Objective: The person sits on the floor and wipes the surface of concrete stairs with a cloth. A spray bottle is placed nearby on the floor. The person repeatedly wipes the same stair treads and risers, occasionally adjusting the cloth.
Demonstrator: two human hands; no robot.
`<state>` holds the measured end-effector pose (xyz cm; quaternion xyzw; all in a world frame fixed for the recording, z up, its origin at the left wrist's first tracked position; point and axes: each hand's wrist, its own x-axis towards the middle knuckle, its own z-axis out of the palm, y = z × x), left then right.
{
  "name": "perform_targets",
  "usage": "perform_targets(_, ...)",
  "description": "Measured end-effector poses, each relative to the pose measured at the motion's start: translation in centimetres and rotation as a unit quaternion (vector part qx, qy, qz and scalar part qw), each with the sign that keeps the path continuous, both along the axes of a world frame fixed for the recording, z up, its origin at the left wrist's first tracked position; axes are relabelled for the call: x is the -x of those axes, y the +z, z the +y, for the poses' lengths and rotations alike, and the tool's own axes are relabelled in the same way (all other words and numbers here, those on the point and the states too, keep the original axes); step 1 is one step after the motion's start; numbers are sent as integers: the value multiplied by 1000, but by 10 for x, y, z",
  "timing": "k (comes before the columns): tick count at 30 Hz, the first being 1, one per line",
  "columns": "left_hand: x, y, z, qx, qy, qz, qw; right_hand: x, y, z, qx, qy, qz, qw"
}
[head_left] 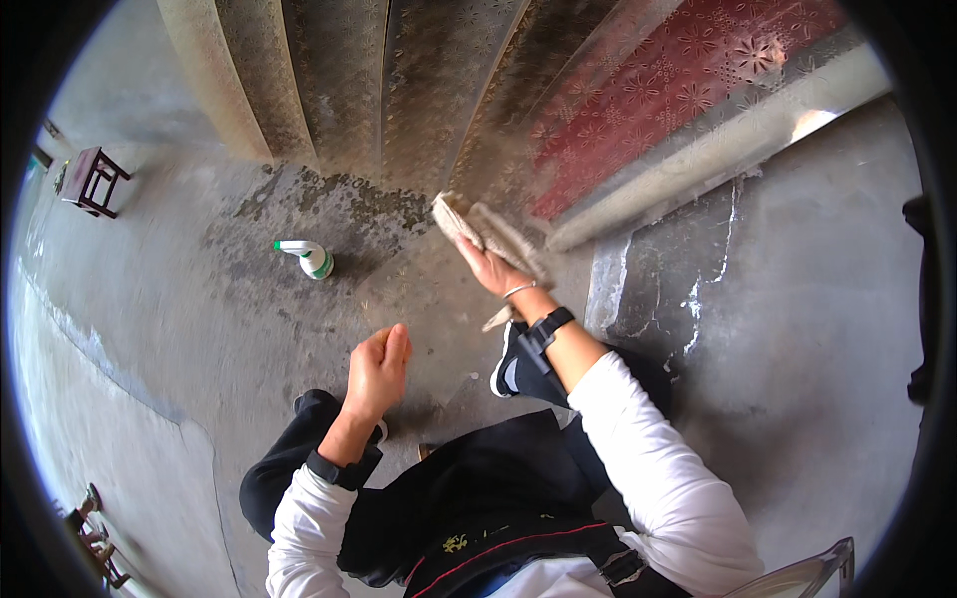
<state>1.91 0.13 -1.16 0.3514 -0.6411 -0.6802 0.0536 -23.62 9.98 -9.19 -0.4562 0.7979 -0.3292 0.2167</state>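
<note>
My right hand (pixel 497 270) is on a beige cloth (pixel 478 224), its fingers partly hidden by the folds. The cloth is at the lower part of tall, flower-patterned panels (pixel 426 97); whether it touches them cannot be told. A red strip (pixel 643 90) shows in the right panel. My left hand (pixel 380 372) is a closed fist with the thumb uppermost, above the floor and near my knee, and no object shows in it. A white spray bottle (pixel 315 261) with green parts stands upright on the floor, up and left of that fist.
A small dark wooden stool (pixel 93 182) stands at the far left. The concrete floor (pixel 164 336) has dark stains below the panels and cracked white patches at the right. My shoe (pixel 507 366) is close below the cloth. Part of another person's foot (pixel 93 499) shows at the lower left.
</note>
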Motion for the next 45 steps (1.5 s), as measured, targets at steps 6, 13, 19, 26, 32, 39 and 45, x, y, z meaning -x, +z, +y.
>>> perform_targets(6,-9,-21,1,50,-23,-55,997,-63,14,-15,-110,42,115,986)
perform_targets(13,-29,-40,-9,50,-4,-40,998,60,176,5,-130,70,713,686)
perform_targets(19,-38,-38,-27,11,32,-22,999,173,322,42,-195,-314,416,831)
perform_targets(26,-34,-37,-17,-40,-3,-3,999,211,241,78,-199,-162,465,847)
perform_targets(32,-17,-25,-3,1,-25,-25,999,103,92,36,-59,-53,419,904)
perform_targets(39,-8,-27,3,-12,-14,-21,1000,-48,-10,-1,-40,-65,-143,987)
perform_targets(45,-20,-42,2,52,-69,-67,994,-80,-12,1,-109,1,-39,993)
